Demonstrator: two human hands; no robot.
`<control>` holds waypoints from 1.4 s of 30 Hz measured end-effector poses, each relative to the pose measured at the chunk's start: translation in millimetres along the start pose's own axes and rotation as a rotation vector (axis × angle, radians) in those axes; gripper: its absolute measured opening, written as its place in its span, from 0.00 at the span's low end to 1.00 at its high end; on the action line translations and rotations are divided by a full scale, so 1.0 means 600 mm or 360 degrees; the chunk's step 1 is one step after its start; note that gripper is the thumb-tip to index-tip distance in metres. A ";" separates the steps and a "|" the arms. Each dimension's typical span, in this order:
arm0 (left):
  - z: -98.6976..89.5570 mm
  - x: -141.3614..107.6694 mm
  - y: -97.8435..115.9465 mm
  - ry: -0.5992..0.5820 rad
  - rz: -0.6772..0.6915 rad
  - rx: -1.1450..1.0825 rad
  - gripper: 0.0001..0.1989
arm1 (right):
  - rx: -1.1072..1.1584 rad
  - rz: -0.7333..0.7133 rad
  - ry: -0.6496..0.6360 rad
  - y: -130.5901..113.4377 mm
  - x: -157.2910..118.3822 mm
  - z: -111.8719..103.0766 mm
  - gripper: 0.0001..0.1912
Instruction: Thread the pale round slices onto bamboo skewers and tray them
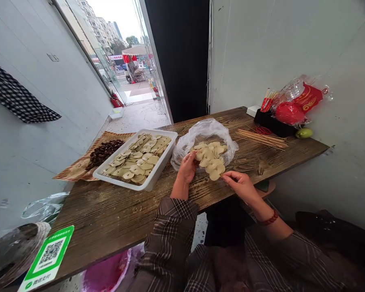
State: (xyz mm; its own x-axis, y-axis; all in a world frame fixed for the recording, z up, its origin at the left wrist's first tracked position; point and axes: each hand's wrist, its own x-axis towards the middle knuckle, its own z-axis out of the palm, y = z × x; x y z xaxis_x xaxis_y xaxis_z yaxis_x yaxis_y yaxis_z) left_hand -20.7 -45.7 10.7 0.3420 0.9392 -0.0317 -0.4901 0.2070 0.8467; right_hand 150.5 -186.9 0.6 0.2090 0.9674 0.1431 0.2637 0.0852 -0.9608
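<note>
A skewer of pale, round, thin slices [211,160] is held between my two hands, in front of an open clear plastic bag [232,151] that holds more such slices. My left hand [187,168] is closed on its left side, the fingertips pressing the slices. My right hand [241,187] pinches its near end, where a bit of the stick shows. Left of my hands stands a white plastic tray [150,184] filled with many skewered slices. Thin wooden skewers [263,140] lie loose on the wooden table to the right of the bag.
Dark, glossy brown pieces [105,152] are heaped on printed paper [76,170] beyond the tray. A black box [275,123] with red packets and a green fruit [304,133] are by the wall. A green QR-code card [50,257] stands at the near left edge.
</note>
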 end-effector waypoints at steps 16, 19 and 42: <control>0.000 0.002 -0.005 0.0129 -0.0003 0.0134 0.25 | -0.0377 -0.0271 -0.0004 0.032 0.013 0.004 0.14; -0.001 -0.001 -0.001 0.0137 -0.0059 0.0106 0.25 | -0.0372 -0.0273 0.0008 0.039 0.015 0.002 0.14; 0.008 -0.009 0.008 -0.0069 -0.0131 -0.0339 0.12 | 0.0060 -0.0115 0.0076 0.016 0.036 0.041 0.17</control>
State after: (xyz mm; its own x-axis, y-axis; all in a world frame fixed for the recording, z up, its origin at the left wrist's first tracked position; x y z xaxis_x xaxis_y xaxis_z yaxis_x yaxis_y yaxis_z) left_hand -21.3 -51.2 17.6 0.4199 0.9049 -0.0691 -0.6156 0.3399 0.7110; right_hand 134.3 -159.4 -11.5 0.2360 0.9459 0.2226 0.2442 0.1640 -0.9558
